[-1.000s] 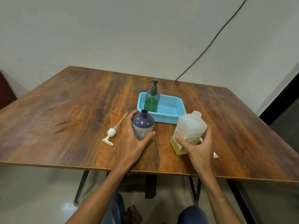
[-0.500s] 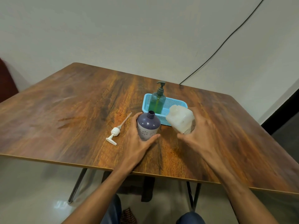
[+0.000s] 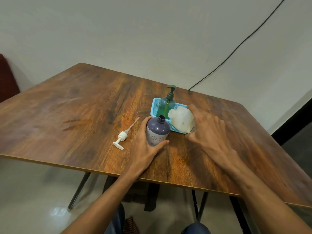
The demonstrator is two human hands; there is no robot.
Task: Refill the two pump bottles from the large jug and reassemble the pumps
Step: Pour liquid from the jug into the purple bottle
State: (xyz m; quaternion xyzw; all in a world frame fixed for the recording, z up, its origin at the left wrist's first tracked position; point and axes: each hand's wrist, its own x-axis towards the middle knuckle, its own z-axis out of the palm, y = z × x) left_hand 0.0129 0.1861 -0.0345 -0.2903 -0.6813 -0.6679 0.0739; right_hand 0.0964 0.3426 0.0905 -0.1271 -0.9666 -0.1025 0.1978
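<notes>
- Near the front edge of the table [image 3: 67,115], your left hand [image 3: 145,146] is gripping the uncapped purple bottle [image 3: 157,130].
- Your right hand [image 3: 207,130] is holding the white jug [image 3: 182,119] tilted beside it.

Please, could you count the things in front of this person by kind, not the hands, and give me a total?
Pump bottles: 2 (purple bottle, green bottle)
Jugs: 1 (white jug)
Loose pumps: 1 (white pump)
Baskets: 1 (blue basket)
Total: 5
</notes>
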